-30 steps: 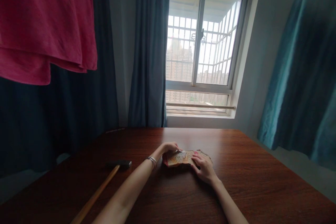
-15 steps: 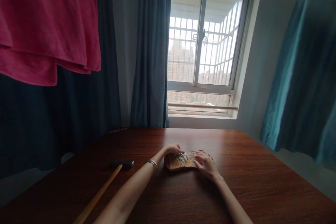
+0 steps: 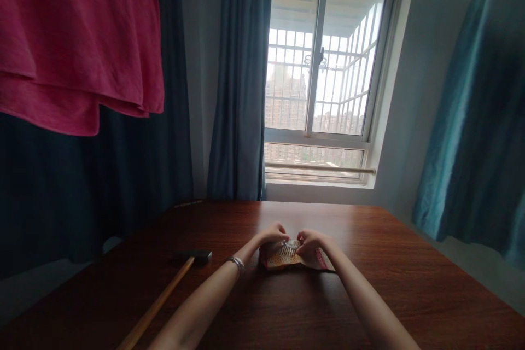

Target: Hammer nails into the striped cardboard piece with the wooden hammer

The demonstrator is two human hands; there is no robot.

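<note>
A crumpled, dotted tan-and-pink piece (image 3: 283,260), perhaps cloth or packaging, lies on the wooden table (image 3: 229,306). On top of it is a pale comb-like piece (image 3: 289,249) with a row of thin dark teeth. My left hand (image 3: 274,233), with a silver bracelet at the wrist, is closed, its fingertips pinching at the comb-like piece's upper left. From the other side my right hand (image 3: 312,240) bends in, thumb and fingers closed around the right end of that piece. The exact contact under the fingertips is too small to see clearly.
Left of my left forearm lies a hammer (image 3: 164,295), its dark head pointing away from me. A pink cloth (image 3: 82,44) hangs at upper left before blue curtains (image 3: 241,76). Behind the table's far edge is a barred window (image 3: 320,65).
My right hand has moved left from the dotted piece's right edge to the comb-like piece, uncovering a pink part on the right. My left hand stays nearly in place. The view has shifted slightly.
</note>
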